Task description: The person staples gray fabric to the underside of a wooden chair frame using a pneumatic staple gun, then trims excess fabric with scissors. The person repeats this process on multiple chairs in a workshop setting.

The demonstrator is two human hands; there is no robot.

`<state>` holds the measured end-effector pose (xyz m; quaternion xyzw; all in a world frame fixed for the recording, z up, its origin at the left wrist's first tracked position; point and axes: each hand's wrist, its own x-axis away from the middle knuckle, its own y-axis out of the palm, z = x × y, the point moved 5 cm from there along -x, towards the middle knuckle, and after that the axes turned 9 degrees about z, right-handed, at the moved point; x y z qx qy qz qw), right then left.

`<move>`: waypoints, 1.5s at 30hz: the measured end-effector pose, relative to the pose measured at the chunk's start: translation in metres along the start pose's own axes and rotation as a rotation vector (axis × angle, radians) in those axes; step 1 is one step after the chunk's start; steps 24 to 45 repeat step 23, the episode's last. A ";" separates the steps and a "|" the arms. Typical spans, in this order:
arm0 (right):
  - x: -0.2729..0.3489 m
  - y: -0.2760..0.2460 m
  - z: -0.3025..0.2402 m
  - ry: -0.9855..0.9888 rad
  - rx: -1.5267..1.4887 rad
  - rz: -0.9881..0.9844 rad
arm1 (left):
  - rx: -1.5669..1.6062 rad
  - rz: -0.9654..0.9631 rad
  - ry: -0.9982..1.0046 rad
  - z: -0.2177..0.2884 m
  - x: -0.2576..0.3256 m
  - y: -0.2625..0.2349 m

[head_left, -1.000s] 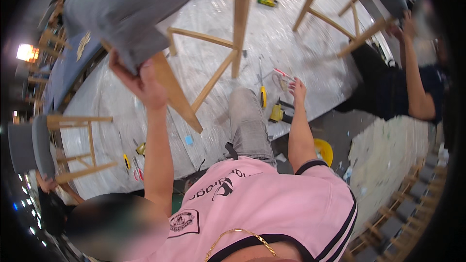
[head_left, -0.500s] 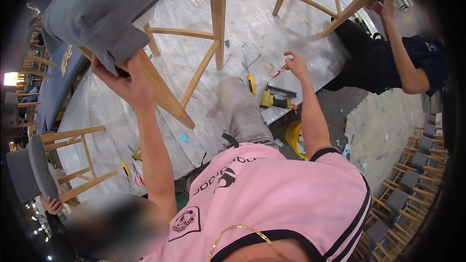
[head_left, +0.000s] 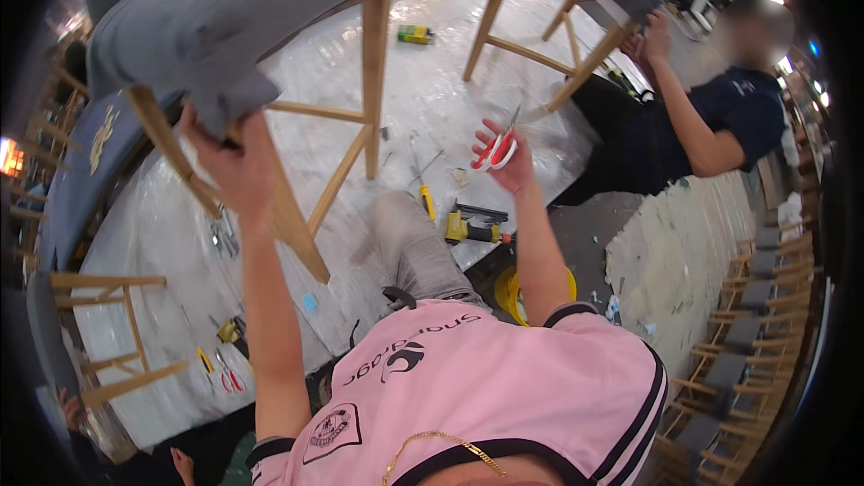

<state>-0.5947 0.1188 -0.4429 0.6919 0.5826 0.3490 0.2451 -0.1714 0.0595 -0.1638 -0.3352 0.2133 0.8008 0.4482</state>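
A chair with a grey upholstered seat and wooden legs lies tipped at the upper left. My left hand pinches a loose flap of grey fabric at the seat corner, close beside a wooden leg. The fingertips are partly hidden behind the flap. Out to the right, over the plastic-covered table, my right hand holds scissors with red and white handles. The palm is turned up, the fingers are loosely curled, and the blades point up and away.
A yellow and black nail gun, a yellow-handled screwdriver and a small green and yellow box lie on the table. A yellow bucket stands below its edge. A co-worker handles another chair at right; stacked chairs line the far right.
My right hand has turned palm up, swinging the scissors' blades upward. My left hand keeps its hold on the fabric. The whole view has shifted.
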 end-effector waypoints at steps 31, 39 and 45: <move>0.050 0.249 -0.006 -0.329 0.909 -0.229 | 0.558 0.073 -0.440 -0.023 0.000 -0.014; 0.050 0.249 -0.006 -0.329 0.909 -0.229 | 0.558 0.073 -0.440 -0.023 0.000 -0.014; 0.050 0.249 -0.006 -0.329 0.909 -0.229 | 0.558 0.073 -0.440 -0.023 0.000 -0.014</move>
